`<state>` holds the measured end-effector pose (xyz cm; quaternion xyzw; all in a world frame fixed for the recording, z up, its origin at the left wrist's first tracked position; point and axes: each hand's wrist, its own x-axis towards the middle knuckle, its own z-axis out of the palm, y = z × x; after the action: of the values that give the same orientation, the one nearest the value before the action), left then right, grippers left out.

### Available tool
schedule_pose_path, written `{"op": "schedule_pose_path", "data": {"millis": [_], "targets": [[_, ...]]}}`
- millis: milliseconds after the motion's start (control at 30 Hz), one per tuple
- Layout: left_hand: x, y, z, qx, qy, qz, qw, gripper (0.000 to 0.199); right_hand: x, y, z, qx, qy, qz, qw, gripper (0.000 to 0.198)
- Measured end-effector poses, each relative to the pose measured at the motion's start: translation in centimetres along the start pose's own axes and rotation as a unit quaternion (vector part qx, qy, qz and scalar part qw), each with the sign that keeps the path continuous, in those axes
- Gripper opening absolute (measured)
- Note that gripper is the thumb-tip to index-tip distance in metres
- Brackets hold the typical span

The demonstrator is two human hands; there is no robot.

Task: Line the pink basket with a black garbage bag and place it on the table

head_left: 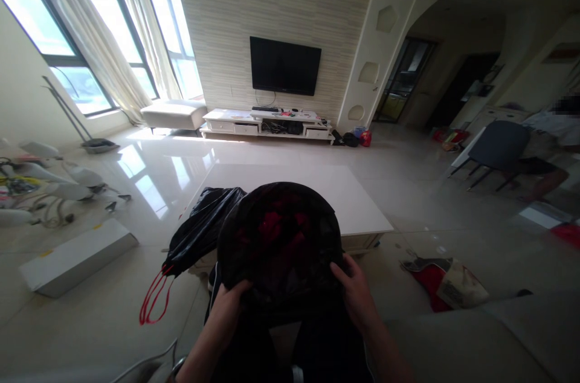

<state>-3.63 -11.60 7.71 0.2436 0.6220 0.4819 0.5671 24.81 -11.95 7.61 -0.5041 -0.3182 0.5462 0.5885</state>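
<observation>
Gripping the rounded black bag at its lower edge, the left hand and right hand close their fingers on it above the lap, before the white table.

I sit on the sofa with a bin held up before me, my left hand on its left side, my right hand on its right. A bag hangs just left of the bin, its drawstrings dangling below. The low table lies behind the bin. Beyond it, a television hangs on the far wall above a media console, with a bench to the left. A flat box lies on the floor at my left, a packet at my right. Far right, a person sits behind a chair.
</observation>
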Motion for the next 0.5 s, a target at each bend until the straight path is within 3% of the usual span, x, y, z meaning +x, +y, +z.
{"op": "schedule_pose_path", "data": {"millis": [200,333,400,500], "targets": [[-0.1,1.0,-0.2,-0.097,0.008,-0.061,0.993,0.047,-1.4,-1.2,0.2,0.101,-0.109,0.106,0.983,0.071],[0.1,0.9,-0.7,-0.117,-0.031,-0.065,0.99,0.035,-1.3,-0.9,-0.3,0.076,-0.184,0.118,0.973,0.066],[0.2,0.8,-1.0,-0.112,-0.041,-0.094,0.988,0.028,-0.4,0.0,-0.6,0.054,-0.169,0.098,0.979,0.057],[0.0,1.0,-1.1,-0.118,-0.046,-0.132,0.983,0.023,1.7,1.7,-1.1,-0.005,-0.05,0.013,0.999,0.041]]}}
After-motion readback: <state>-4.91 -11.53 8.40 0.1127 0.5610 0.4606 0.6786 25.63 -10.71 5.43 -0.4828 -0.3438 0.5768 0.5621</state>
